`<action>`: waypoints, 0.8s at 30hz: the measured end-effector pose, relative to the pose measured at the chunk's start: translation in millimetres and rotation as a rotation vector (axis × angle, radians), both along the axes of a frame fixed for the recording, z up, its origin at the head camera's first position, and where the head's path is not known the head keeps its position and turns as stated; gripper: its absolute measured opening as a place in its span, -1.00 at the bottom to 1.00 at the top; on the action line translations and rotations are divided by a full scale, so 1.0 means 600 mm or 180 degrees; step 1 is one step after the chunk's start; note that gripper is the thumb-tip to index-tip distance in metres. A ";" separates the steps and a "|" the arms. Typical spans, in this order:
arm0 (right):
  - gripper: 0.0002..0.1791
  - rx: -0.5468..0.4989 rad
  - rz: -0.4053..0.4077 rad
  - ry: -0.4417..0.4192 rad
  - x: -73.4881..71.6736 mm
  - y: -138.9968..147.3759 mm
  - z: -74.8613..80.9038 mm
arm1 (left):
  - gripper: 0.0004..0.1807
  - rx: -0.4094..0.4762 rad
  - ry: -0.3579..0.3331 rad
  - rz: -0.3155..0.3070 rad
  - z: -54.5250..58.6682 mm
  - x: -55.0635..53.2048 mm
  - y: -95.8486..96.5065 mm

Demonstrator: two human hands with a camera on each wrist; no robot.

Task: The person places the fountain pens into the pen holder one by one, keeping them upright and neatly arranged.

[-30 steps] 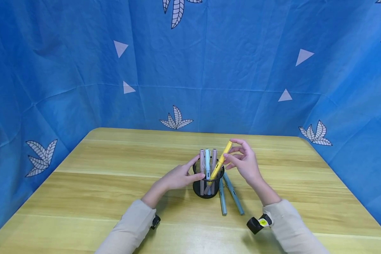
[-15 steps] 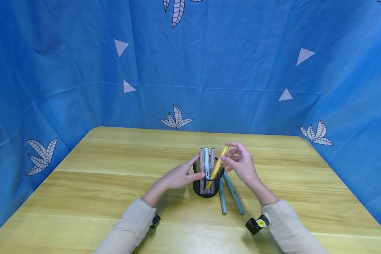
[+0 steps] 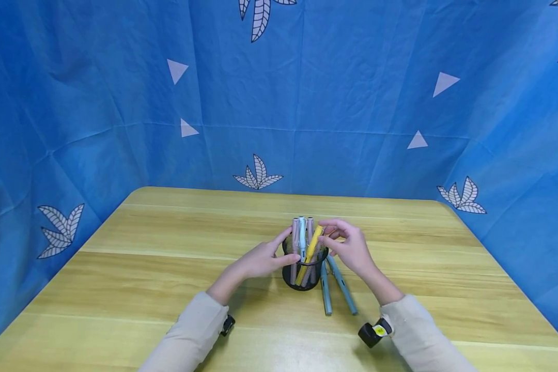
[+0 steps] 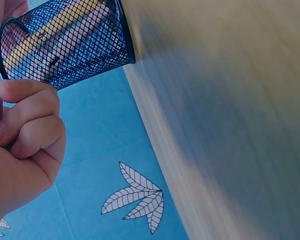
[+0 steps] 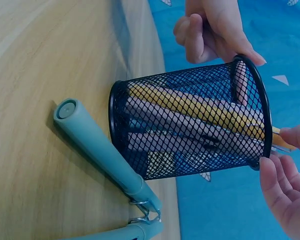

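Observation:
A black mesh pen holder (image 3: 288,276) stands upright on the table. My left hand (image 3: 258,258) holds its rim from the left, thumb at the near side and index finger along the far side; in the left wrist view the other fingers (image 4: 37,122) are curled beside the mesh. My right hand (image 3: 351,250) pinches the upper end of a yellow pen (image 3: 313,245), which leans inside the holder with its lower end near the bottom. Several pens share the holder, among them a light blue pen (image 3: 302,235) and a lilac pen (image 3: 295,235).
Two teal pens, one left (image 3: 326,294) and one right (image 3: 344,290), lie on the wooden table (image 3: 167,289) just right of the holder, their clip ends close together. A blue patterned cloth (image 3: 307,103) hangs behind and beside the table.
My right hand has moved down and to the left, lowering the yellow pen deeper into the pen holder. My left hand has stayed at the rim.

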State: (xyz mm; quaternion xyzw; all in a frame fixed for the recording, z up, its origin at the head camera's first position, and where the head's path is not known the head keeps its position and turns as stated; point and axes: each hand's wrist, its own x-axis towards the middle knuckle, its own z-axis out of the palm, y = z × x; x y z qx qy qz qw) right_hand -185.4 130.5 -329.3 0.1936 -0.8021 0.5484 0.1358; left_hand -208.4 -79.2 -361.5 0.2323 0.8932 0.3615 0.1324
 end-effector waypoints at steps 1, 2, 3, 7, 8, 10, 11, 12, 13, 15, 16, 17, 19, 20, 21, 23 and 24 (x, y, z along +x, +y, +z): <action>-0.73 0.0047 -0.0009 0.0010 0.004 -0.002 0.004 | -0.18 -0.0001 -0.0002 -0.0005 0.000 0.000 0.000; -0.74 0.0066 -0.0013 0.0002 0.001 0.000 0.000 | -0.18 -0.0004 -0.0002 -0.0007 0.000 0.000 0.000; -0.75 0.0070 -0.0010 -0.0004 -0.002 0.002 -0.005 | -0.18 -0.0010 0.0001 -0.0010 0.000 0.000 0.000; -0.78 -0.0056 0.0033 -0.0039 -0.019 0.014 -0.027 | -0.18 -0.0014 0.0005 -0.0010 0.001 0.001 0.000; -0.77 -0.0098 0.0038 -0.0055 -0.025 0.018 -0.033 | -0.17 -0.0012 0.0009 -0.0012 0.001 0.001 -0.001; -0.77 -0.0156 0.0039 -0.0074 -0.024 0.022 -0.033 | -0.17 -0.0002 0.0010 -0.0019 0.001 0.002 -0.001; -0.77 -0.0186 0.0039 -0.0087 -0.024 0.024 -0.033 | -0.17 0.0007 0.0011 -0.0026 0.001 0.002 -0.001; -0.77 -0.0208 0.0037 -0.0102 -0.025 0.026 -0.033 | -0.17 0.0009 0.0009 -0.0028 0.001 0.002 -0.001; -0.77 -0.0221 0.0027 -0.0115 -0.025 0.027 -0.034 | -0.17 0.0010 0.0010 -0.0030 0.001 0.002 -0.001; -0.76 -0.0245 0.0017 -0.0150 -0.025 0.029 -0.035 | -0.17 0.0013 0.0007 -0.0034 0.002 0.003 -0.001; -0.76 -0.0254 0.0018 -0.0169 -0.026 0.031 -0.036 | -0.16 0.0013 0.0006 -0.0034 0.002 0.003 -0.001; -0.75 -0.0260 0.0019 -0.0189 -0.026 0.032 -0.037 | -0.16 0.0014 0.0003 -0.0035 0.002 0.003 -0.001; -0.75 -0.0279 0.0022 -0.0231 -0.026 0.034 -0.038 | -0.16 0.0012 0.0001 -0.0031 0.002 0.003 -0.001; -0.74 -0.0286 0.0026 -0.0247 -0.026 0.035 -0.038 | -0.16 0.0010 0.0001 -0.0031 0.002 0.003 -0.001; -0.74 -0.0288 0.0031 -0.0260 -0.026 0.036 -0.039 | -0.16 0.0010 0.0004 -0.0030 0.002 0.003 -0.001; -0.73 -0.0283 0.0027 -0.0286 -0.026 0.039 -0.040 | -0.16 0.0002 0.0019 -0.0029 0.001 0.002 -0.001; -0.73 -0.0279 0.0023 -0.0297 -0.026 0.040 -0.040 | -0.16 -0.0006 0.0027 -0.0027 0.001 0.002 -0.001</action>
